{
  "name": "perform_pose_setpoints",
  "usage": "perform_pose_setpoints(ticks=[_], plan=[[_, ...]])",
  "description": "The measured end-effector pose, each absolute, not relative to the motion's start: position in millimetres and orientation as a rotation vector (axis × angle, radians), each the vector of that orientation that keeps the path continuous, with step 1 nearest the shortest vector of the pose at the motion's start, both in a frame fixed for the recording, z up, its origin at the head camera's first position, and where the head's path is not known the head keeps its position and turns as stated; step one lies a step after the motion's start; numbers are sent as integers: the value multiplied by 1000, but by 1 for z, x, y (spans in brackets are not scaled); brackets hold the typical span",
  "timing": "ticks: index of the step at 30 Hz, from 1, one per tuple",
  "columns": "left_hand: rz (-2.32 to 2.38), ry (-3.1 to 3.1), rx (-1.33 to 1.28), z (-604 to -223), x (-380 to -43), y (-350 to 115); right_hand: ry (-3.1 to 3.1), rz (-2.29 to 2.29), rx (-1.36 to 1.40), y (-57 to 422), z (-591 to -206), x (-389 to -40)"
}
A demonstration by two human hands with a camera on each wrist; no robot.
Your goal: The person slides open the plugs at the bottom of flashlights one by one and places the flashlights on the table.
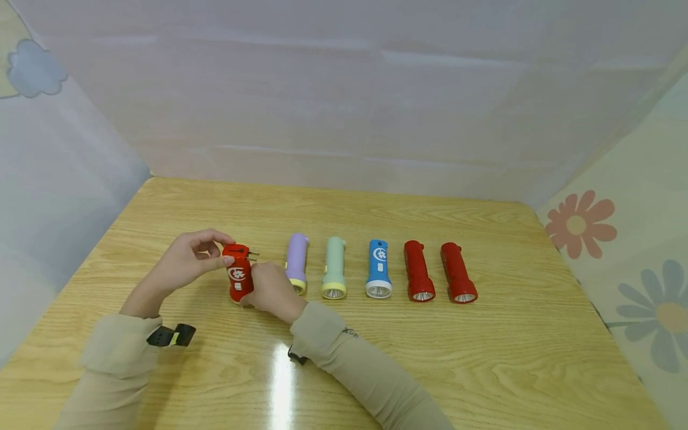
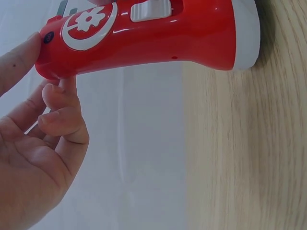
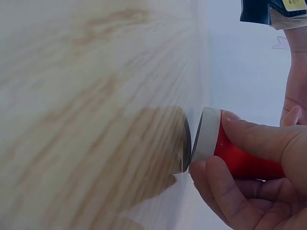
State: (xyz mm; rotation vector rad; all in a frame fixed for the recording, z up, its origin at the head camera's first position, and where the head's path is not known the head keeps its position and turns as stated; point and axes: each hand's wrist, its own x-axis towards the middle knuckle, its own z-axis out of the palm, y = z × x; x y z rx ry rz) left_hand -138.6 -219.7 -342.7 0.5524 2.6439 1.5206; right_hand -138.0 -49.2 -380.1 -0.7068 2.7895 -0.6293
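A red flashlight point(image 1: 237, 276) with a white flower print stands nearly upright over the table, its white head down. In the left wrist view, the flashlight point(image 2: 144, 43) shows a white switch on its side. Two metal prongs point(image 1: 253, 255) stick out sideways at its upper end. My left hand point(image 1: 185, 260) pinches that upper end between thumb and fingertips. Lower down, my right hand point(image 1: 273, 288) grips the body beside the head. In the right wrist view, the thumb and fingers of the right hand point(image 3: 261, 148) lie around the white rim, close to the tabletop.
To the right, in a row, lie a purple flashlight point(image 1: 297, 257), a pale green flashlight point(image 1: 335, 263), a blue flashlight point(image 1: 379, 269) and two red flashlights, one nearer point(image 1: 416, 266) and one at the end point(image 1: 455, 269). The wooden table point(image 1: 510, 358) ends at a fabric backdrop point(image 1: 344, 119).
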Motion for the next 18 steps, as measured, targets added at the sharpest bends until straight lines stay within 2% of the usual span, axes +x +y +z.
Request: perform_pose_setpoints(ticks=[18], plan=[[1540, 2716, 544, -348, -140, -220, 2752, -654, -654, -50, -377, -135]])
